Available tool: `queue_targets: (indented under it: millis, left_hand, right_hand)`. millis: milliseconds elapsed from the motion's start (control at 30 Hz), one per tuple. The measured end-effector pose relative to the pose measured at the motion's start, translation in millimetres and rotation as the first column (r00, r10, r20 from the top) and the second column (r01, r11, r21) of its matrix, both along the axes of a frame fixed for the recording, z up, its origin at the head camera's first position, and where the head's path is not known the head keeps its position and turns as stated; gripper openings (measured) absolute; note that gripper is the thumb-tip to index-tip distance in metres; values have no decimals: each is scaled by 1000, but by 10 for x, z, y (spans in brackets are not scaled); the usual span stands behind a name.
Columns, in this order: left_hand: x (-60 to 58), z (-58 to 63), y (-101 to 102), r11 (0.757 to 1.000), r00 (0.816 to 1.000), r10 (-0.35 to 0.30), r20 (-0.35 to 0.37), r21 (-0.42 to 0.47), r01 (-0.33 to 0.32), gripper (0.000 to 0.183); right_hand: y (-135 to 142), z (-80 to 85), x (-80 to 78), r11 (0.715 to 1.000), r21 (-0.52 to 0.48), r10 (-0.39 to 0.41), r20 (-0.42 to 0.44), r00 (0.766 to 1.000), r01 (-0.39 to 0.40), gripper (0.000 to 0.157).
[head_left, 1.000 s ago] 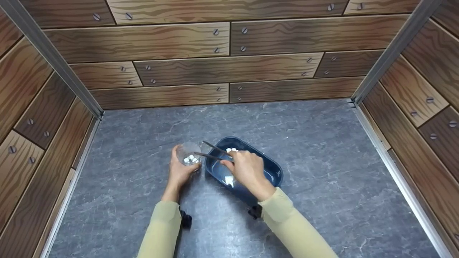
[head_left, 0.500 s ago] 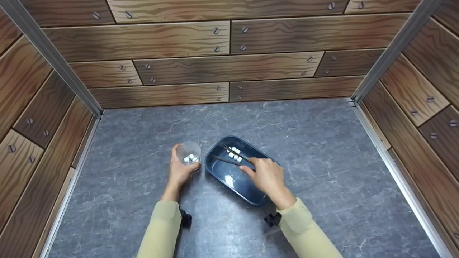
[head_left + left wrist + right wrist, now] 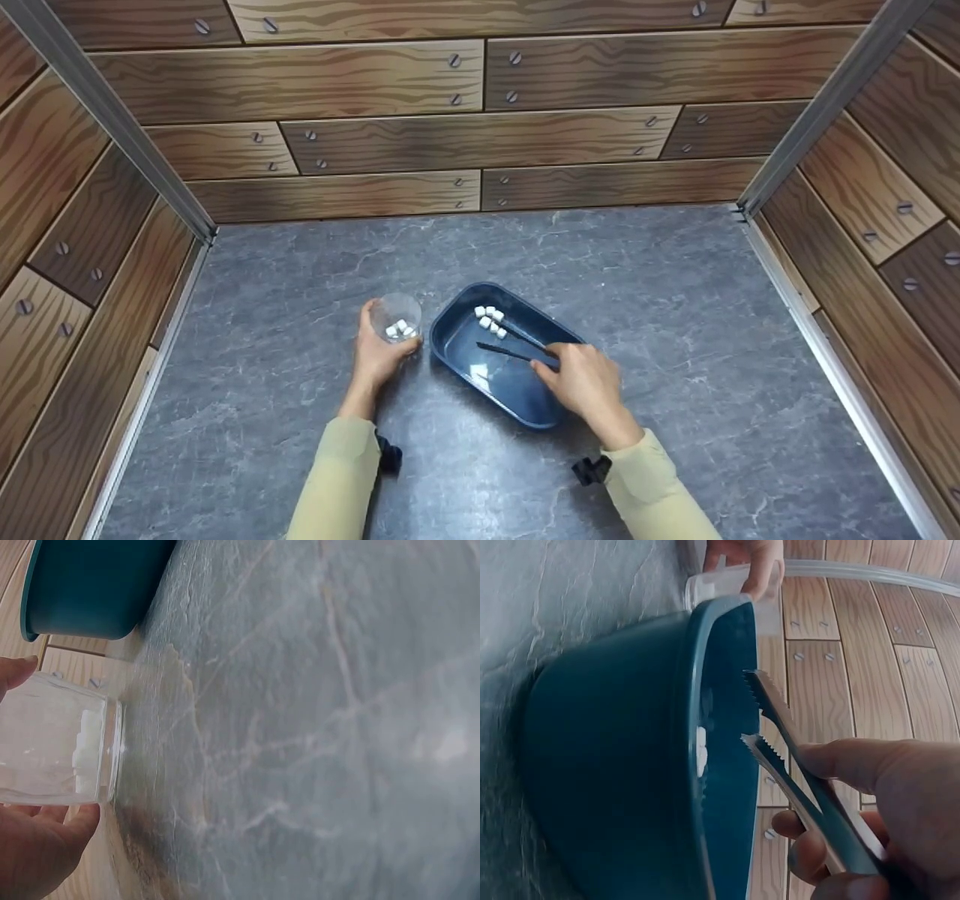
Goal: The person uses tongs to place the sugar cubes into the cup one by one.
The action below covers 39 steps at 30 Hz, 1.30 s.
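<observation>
My left hand (image 3: pixel 380 358) holds a clear cup (image 3: pixel 397 306) upright on the grey surface, thumb and fingers around its sides. Several small white cubes (image 3: pixel 402 325) lie at its bottom; in the left wrist view they show through the wall of the cup (image 3: pixel 45 739). My right hand (image 3: pixel 590 379) grips metal tongs (image 3: pixel 829 802) with serrated tips. The tips are spread apart with nothing between them, above the dark blue basin (image 3: pixel 525 401). Inside the basin, several white cubes (image 3: pixel 485 322) sit towards its far left end, close to the tongs.
The basin stands just right of the cup, set at a slant. Wood-patterned panels (image 3: pixel 375 146) wall in the grey marbled surface (image 3: pixel 300 277) at the back and both sides. Metal strips (image 3: pixel 817 352) run along the side edges.
My right hand has moved right and towards me, taking the tongs from beside the cup back over the basin. More cubes in the basin are uncovered. The left hand and cup stay put.
</observation>
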<state>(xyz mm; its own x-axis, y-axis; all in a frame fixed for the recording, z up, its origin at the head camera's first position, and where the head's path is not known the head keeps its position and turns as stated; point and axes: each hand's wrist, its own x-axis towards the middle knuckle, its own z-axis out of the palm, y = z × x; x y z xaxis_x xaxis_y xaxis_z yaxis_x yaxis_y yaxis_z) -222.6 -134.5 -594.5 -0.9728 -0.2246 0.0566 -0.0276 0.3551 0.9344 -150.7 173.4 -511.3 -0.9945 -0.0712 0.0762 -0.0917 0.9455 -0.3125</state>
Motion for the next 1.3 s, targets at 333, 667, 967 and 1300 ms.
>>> queue_targets:
  millis: [333, 667, 967, 1300]
  left_hand:
    - [16, -1, -12, 1000, 1000, 3, -10, 21, -3, 96]
    - [12, -2, -10, 1000, 1000, 2, 0, 20, -2, 99]
    - [16, 23, -17, 1000, 998, -13, 55, 21, 11, 101]
    - [12, 7, -12, 1000, 1000, -2, 25, 9, 2, 100]
  right_hand:
    - [242, 73, 24, 997, 70, -28, 113, 993, 20, 35]
    - [237, 49, 52, 992, 117, 20, 167, 986, -40, 31]
    - [173, 35, 18, 991, 126, 16, 227, 974, -45, 33]
    - [150, -4, 7, 990, 135, 15, 190, 982, -41, 28]
